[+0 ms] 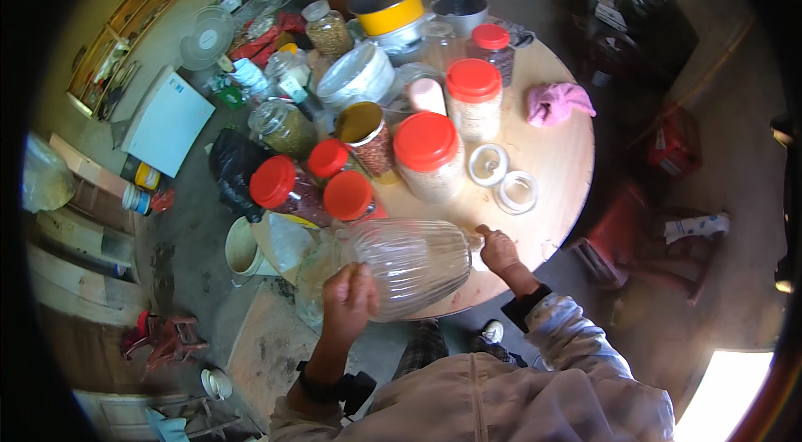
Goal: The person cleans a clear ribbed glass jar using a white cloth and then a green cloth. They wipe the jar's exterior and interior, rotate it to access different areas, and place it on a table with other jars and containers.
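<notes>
A large clear ribbed jar point(413, 266) lies tilted on its side in front of me, over the near edge of the round wooden table point(557, 191). My left hand point(352, 298) grips its left end from the near side. At the jar's narrow right end, my right hand point(499, 252) is closed around a small part that its fingers mostly hide. No contents show inside the jar. Beyond my right hand, a clear ring-shaped lid point(517, 192) and a second round lid point(489, 165) rest on the tabletop.
Red-lidded jars point(428, 157) of grain crowd the table's middle and left. An open tin point(364, 135) of reddish beans or nuts stands among them. A pink cloth point(557, 105) lies at the right. A white bucket point(243, 248) and a red wooden chair point(617, 235) stand around the table.
</notes>
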The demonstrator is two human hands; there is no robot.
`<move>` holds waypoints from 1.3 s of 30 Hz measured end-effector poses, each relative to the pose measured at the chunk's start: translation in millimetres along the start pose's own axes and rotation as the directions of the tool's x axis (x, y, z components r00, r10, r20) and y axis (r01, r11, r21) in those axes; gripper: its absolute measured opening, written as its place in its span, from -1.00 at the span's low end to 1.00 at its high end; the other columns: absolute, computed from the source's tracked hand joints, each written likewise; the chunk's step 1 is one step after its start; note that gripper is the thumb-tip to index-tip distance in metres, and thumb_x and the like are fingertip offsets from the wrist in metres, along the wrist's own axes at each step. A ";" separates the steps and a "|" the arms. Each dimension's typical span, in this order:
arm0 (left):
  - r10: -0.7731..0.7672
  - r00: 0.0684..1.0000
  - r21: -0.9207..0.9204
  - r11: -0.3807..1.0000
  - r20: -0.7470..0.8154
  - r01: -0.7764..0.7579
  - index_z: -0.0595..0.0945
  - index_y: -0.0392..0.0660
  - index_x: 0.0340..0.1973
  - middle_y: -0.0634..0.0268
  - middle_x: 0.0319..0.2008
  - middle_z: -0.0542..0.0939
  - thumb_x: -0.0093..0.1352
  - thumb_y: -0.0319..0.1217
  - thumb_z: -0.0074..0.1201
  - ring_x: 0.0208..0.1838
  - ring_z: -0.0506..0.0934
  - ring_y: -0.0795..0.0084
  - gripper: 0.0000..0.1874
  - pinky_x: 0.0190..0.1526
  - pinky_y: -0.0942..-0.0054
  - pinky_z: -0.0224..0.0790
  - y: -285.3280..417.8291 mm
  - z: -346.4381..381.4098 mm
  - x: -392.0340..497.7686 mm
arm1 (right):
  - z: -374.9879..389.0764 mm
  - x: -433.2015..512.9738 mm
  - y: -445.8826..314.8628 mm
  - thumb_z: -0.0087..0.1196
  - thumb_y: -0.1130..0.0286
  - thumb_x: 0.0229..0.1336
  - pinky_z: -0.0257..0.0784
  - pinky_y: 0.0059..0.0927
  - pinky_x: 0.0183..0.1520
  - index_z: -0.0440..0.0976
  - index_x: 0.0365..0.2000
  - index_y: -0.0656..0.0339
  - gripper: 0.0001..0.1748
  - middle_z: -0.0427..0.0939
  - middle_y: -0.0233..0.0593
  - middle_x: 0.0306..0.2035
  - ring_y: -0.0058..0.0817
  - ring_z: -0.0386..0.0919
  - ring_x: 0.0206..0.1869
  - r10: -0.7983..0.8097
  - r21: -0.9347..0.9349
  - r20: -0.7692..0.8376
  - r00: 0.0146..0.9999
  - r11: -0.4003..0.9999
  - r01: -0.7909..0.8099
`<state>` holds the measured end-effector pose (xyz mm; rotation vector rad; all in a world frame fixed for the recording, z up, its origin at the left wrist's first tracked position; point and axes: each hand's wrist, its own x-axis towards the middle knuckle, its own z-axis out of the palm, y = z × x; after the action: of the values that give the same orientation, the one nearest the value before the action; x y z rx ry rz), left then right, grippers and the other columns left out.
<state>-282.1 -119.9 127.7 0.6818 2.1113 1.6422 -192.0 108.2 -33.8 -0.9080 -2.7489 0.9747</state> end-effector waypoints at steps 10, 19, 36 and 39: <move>0.221 0.719 0.484 0.607 0.659 -0.630 0.47 -0.24 -0.59 -0.02 -0.70 0.45 0.22 -0.25 -0.02 -0.58 0.46 -0.03 -0.71 -0.53 0.11 0.28 3.0 31.6 49.6 | -119.2 -31.1 -104.4 -0.04 0.62 -0.27 0.43 -0.32 -0.28 0.40 -0.24 0.18 -0.58 0.41 -0.13 -0.08 -0.17 0.48 -0.26 -0.747 0.146 -0.041 0.664 0.653 0.743; 0.227 0.265 0.096 0.562 0.937 -0.822 0.41 -0.22 -0.65 0.04 -0.76 0.38 0.15 -0.40 0.03 -0.67 0.41 0.07 -0.80 -0.63 0.25 0.19 54.6 119.4 69.6 | -150.4 -40.1 -35.0 0.03 0.37 -0.27 0.33 -0.22 -0.44 0.47 -0.67 0.17 -0.90 0.47 -0.16 -0.60 -0.12 0.45 -0.47 -0.587 -0.019 0.259 0.767 0.791 0.612; 0.726 0.239 -0.245 0.493 0.645 -0.835 0.43 -0.19 -0.26 0.12 -0.26 0.44 0.12 -0.53 0.01 -0.16 0.41 0.11 -0.74 -0.12 0.31 0.25 81.1 245.8 78.3 | -277.4 -119.2 63.9 0.12 0.49 -0.42 0.37 -0.29 -0.41 0.49 -0.60 0.28 -0.82 0.45 -0.02 -0.59 -0.15 0.46 -0.48 -0.272 -0.278 0.012 0.962 0.923 0.265; 0.598 0.481 -0.170 0.722 0.641 -0.671 0.32 -0.23 0.01 0.14 -0.08 0.42 0.18 -0.56 -0.07 -0.02 0.40 0.36 -0.56 -0.04 0.43 0.24 68.2 252.9 100.4 | -308.6 -134.0 99.8 0.10 0.48 -0.30 0.37 -0.34 -0.41 0.52 -0.53 0.22 -0.84 0.46 -0.11 -0.61 -0.23 0.45 -0.52 0.194 -0.079 -0.029 0.981 0.977 -0.196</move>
<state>-210.2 151.2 131.6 1.9605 1.4538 1.2534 50.9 263.8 166.0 -1.2136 -2.7398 0.8791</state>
